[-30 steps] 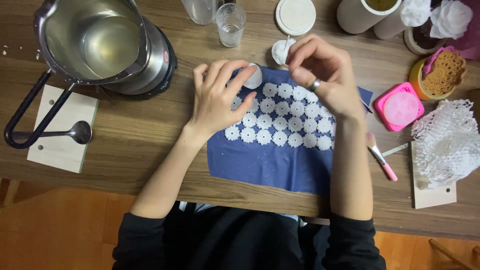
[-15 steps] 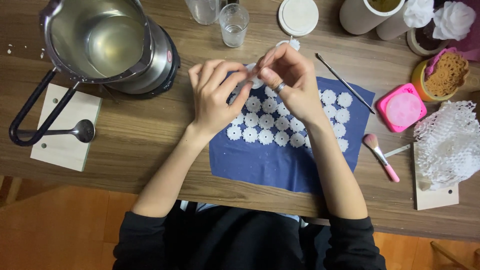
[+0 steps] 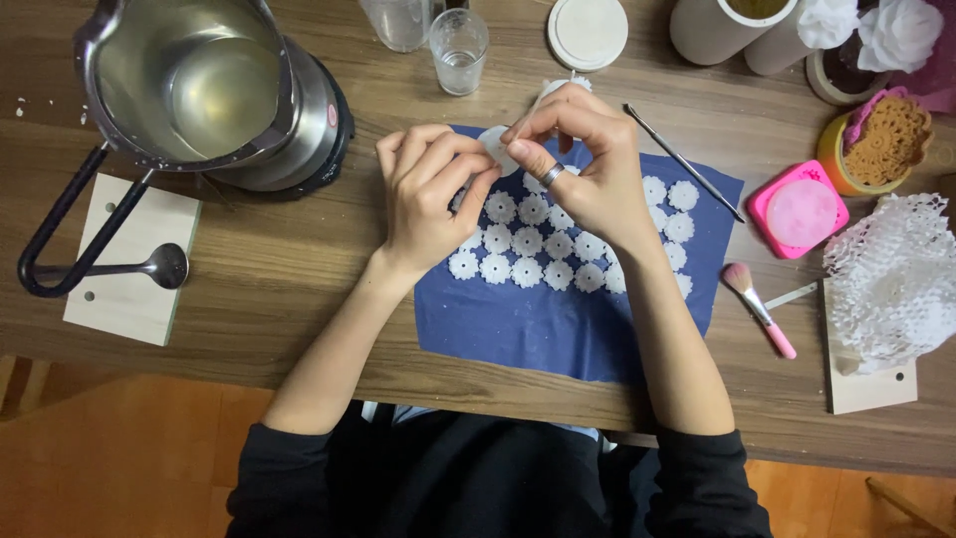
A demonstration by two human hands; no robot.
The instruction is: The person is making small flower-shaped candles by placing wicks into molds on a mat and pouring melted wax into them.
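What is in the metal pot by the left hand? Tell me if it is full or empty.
Partly full. The metal pot stands upright, and clear liquid pools in its bottom while the walls above it are bare.

Flower pieces (image 3: 558,244) on cloth (image 3: 528,329); pot (image 3: 199,80) left of cloth, brush (image 3: 759,309) right, glass (image 3: 458,40) behind.

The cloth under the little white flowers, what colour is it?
Dark blue. The cloth shows best in the head view, spread on the wooden table.
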